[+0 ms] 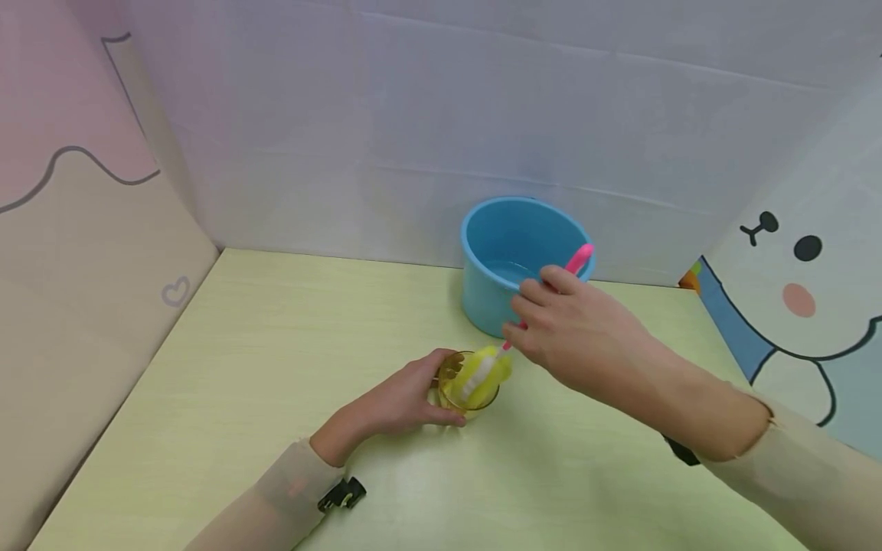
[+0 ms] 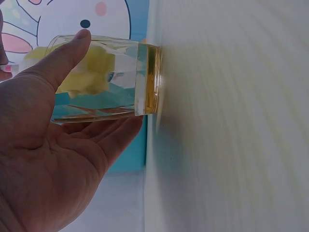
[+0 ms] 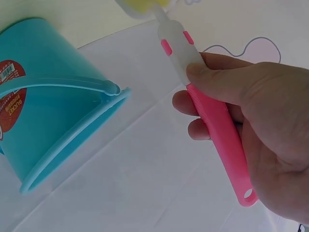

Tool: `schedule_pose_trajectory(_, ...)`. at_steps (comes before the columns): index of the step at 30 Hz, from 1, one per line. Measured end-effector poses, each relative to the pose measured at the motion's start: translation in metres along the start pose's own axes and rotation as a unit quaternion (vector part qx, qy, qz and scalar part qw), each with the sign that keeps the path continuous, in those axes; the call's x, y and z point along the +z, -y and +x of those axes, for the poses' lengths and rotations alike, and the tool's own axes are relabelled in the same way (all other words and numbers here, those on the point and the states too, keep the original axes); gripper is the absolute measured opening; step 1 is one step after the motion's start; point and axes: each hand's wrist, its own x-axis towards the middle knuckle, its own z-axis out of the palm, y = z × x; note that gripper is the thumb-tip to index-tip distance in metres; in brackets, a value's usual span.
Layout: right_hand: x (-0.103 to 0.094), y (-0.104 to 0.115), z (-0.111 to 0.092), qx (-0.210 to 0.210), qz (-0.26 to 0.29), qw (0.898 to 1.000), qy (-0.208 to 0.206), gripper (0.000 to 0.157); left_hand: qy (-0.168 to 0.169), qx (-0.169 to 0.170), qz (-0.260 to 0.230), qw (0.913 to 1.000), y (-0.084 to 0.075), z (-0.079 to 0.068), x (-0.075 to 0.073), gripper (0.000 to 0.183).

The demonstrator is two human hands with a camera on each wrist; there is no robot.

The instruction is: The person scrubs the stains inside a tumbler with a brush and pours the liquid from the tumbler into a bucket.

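Observation:
My left hand (image 1: 413, 394) grips an amber-tinted glass cup (image 2: 128, 79) standing upright on the table, thumb on one side and fingers on the other. My right hand (image 1: 572, 325) holds a sponge cup brush by its pink handle (image 3: 217, 130), with the thumb on the white part of the handle near the neck. The brush's yellow and white sponge head (image 1: 482, 375) is partly inside the cup's mouth, tilted, and part of it rises above the rim. In the left wrist view the yellow sponge shows through the cup's clear wall.
A blue bucket (image 1: 478, 295) stands behind the cup near the back wall, with what looks like water inside. It has a handle and a red label (image 3: 12, 92). Printed cloth walls (image 1: 344, 153) enclose the pale table (image 1: 310, 321) on the left, back and right.

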Motion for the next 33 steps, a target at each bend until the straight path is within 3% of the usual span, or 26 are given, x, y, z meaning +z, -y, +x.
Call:
schedule_pose_trajectory(12,-0.001,0.003,-0.003,-0.008,0.012,1.000,-0.023,0.043,-0.001,0.001,0.002,1.0000,0.004,0.001,0.000,0.090)
schedule_pose_trajectory(23,0.006,0.003,-0.002,0.012,0.016,0.999,-0.050,0.041,-0.001,0.006,-0.004,1.0000,0.005,0.001,0.000,0.088)
schedule_pose_trajectory(33,0.010,0.002,-0.003,0.037,0.020,0.998,-0.049,0.044,-0.001,0.003,-0.014,0.9999,0.003,-0.001,0.000,0.088)
